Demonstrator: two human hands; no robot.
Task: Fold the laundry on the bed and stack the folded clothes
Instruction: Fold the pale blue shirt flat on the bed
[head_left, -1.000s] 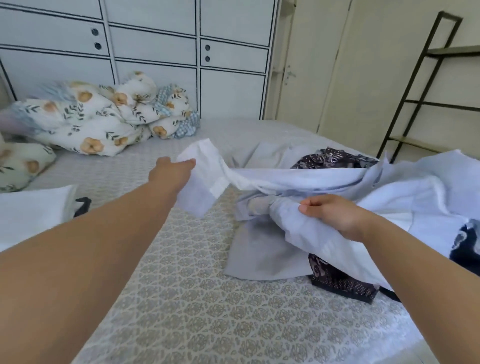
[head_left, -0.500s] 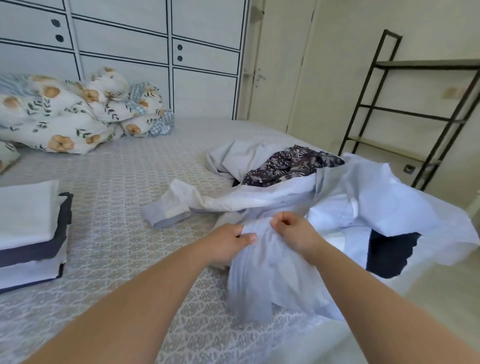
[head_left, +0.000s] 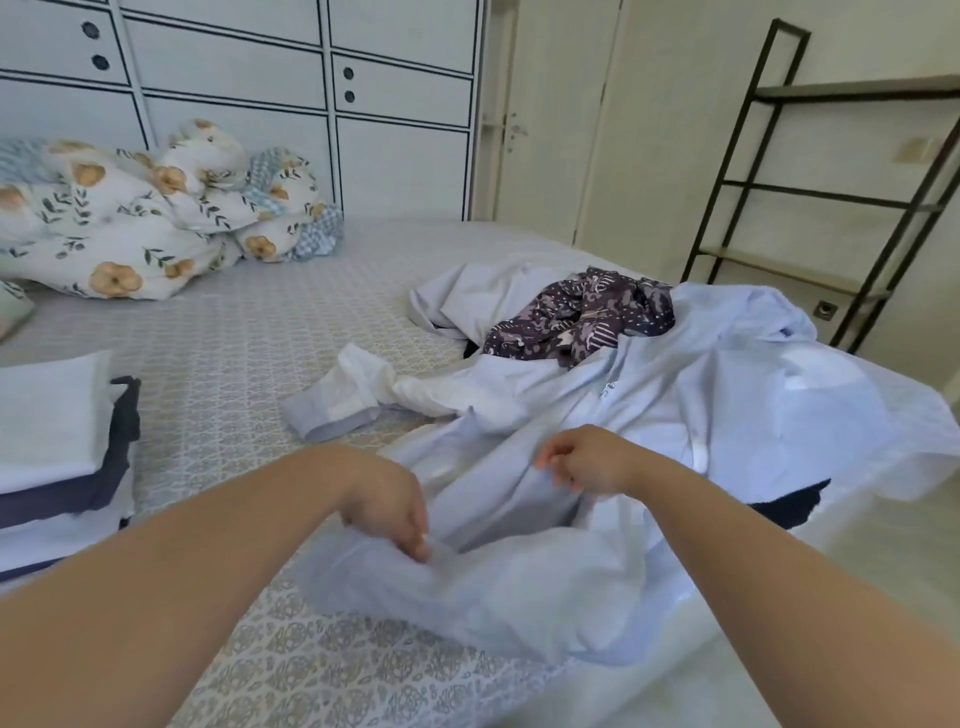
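Both hands are set on the pale blue shirt (head_left: 597, 519) at the near right part of the bed (head_left: 249, 343); the left hand (head_left: 387, 506) is turned fingers-down, and a fold of the cloth is pinched between its curled fingers; the right hand (head_left: 582, 462) is curled into a loose fist, with the shirt fabric gathered under its fingers. Compared with 0.5 s ago, the 2 hands have been drawn apart: they were then pinching the cloth side by side, almost touching, whereas the left one is now seen lower and nearer the bed edge and the right one higher; a length of fabric is stretched between them. The sleeve with the grey cuff (head_left: 332, 410) is left lying flat on the patterned sheet, much as it was 0.5 s ago, and well away from where it was held up 1.0 s ago. A dark patterned garment (head_left: 576, 322) is bunched behind the shirt, on a pale grey garment (head_left: 467, 301). A stack of folded clothes (head_left: 57, 447) is kept at the left edge; a floral duvet (head_left: 145, 218) is heaped at the far side.
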